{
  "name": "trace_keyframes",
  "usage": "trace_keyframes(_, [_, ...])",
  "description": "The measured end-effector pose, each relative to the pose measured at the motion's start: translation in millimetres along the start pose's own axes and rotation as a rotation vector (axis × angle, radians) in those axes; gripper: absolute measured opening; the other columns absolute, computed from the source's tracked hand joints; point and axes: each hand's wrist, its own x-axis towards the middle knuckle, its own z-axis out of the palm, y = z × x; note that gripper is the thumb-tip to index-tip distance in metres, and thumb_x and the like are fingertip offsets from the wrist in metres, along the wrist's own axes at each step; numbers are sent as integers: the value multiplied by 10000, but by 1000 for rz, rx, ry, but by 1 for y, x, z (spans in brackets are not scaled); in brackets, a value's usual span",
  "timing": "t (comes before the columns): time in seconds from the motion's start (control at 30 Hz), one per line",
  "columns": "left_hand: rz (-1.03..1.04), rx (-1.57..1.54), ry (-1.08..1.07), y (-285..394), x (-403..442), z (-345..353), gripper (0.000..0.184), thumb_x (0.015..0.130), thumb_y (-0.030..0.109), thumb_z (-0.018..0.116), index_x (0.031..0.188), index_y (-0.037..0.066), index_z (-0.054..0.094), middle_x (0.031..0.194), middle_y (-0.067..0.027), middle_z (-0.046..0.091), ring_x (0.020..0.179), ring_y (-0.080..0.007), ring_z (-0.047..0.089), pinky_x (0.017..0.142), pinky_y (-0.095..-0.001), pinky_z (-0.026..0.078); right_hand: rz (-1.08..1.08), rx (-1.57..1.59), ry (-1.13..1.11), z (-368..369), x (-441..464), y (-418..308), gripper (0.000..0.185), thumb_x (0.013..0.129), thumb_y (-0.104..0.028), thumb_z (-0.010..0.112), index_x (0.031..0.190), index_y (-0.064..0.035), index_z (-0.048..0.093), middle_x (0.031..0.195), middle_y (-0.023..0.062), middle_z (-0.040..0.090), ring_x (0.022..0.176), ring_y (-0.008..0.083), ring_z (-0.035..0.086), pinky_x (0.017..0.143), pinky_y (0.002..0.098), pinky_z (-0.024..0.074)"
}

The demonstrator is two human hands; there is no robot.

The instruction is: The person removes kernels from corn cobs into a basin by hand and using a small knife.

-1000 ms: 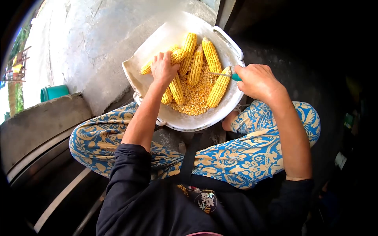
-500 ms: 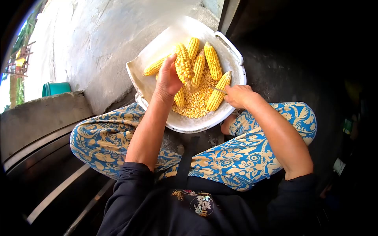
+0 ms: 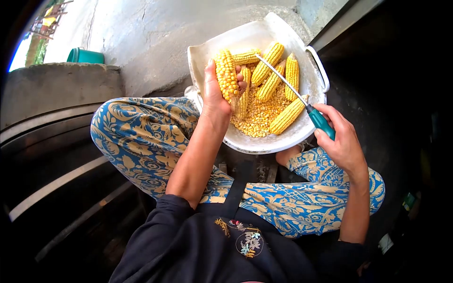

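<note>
My left hand (image 3: pixel 218 89) is wrapped round a yellow corn cob (image 3: pixel 226 73), holding it upright over the left side of a white basin (image 3: pixel 203 54). In my right hand (image 3: pixel 342 137) is a screwdriver (image 3: pixel 322 123) with a green handle and a long metal shaft. The shaft points up and left across the basin, above several other corn cobs (image 3: pixel 289 115). Loose corn kernels (image 3: pixel 257 118) cover the basin's bottom, partly hidden under the cobs.
Patterned trouser legs (image 3: pixel 141 137) lie crossed on both sides of the basin. A green bucket (image 3: pixel 86 55) stands behind a low concrete wall (image 3: pixel 61 89) at the upper left. A metal-edged frame (image 3: pixel 347 23) borders the dark area at the upper right.
The view has shifted, so the basin sits further right. My right hand has drawn back from the basin's rim, and the screwdriver's full length now shows. My left hand still holds the cob.
</note>
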Motion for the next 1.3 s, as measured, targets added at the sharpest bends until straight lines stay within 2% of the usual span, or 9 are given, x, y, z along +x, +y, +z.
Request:
trace_keyframes(0.1, [117,61,130,5,-4,30,447,878,448,481,1057,39,498,888,-146,577,702,-202,569,536,-297,485,-44,280,-85,-6,-13,-5,403,708,-22,578,1105,-13,509,877,104,566,793,167,591,709,303,483])
trace_keyframes(0.23, [123,55,93,5,-1,32,432,864,434,485,1059,49,477,909,-150,576,694,-199,572,531,-295,485,-177,284,-107,1,-20,-9,402,717,-20,584,1115,-17,523,950,139,596,821,264,631,727,320,501])
trace_keyframes(0.33, [110,56,99,12,8,23,422,876,442,454,1054,60,466,883,-141,568,651,-192,552,524,-292,475,-111,279,-152,0,-23,-14,412,742,-17,581,1149,-22,518,951,153,614,823,267,633,733,320,504])
trace_keyframes(0.47, [155,99,120,14,14,22,420,896,462,397,1027,67,458,822,-122,548,608,-190,519,515,-295,461,-270,185,-53,5,-23,-12,419,759,-1,565,1175,-8,515,921,159,630,788,256,644,713,322,514])
trace_keyframes(0.8, [178,107,220,23,20,18,466,894,502,373,1007,57,453,814,-116,536,649,-197,527,506,-304,453,-255,119,-133,-1,-21,-20,425,744,17,559,1166,15,517,887,171,626,769,276,642,687,327,519])
trace_keyframes(1.07, [95,-178,50,25,25,6,501,898,518,352,969,28,432,810,-105,491,626,-186,483,511,-297,419,-249,298,-113,20,-26,-15,403,795,-27,552,1192,10,494,921,172,607,758,252,619,685,318,492])
trace_keyframes(1.1, [82,-318,11,25,25,6,506,901,518,339,963,23,427,807,-100,483,623,-183,473,516,-297,412,-47,434,-236,15,-28,-20,386,821,-48,538,1200,5,486,927,177,605,791,251,617,702,317,487])
trace_keyframes(1.23, [76,-337,-50,27,26,2,510,907,513,315,966,18,421,815,-96,478,629,-179,467,523,-299,405,-93,421,-201,26,-26,-15,377,828,-53,533,1196,13,487,952,182,602,815,251,620,720,316,488])
trace_keyframes(1.3, [76,-364,-40,28,25,2,513,904,514,319,968,16,422,816,-94,478,632,-177,470,525,-301,405,-238,417,-121,32,-27,-12,383,824,-40,537,1196,25,481,981,187,599,840,264,622,739,319,487])
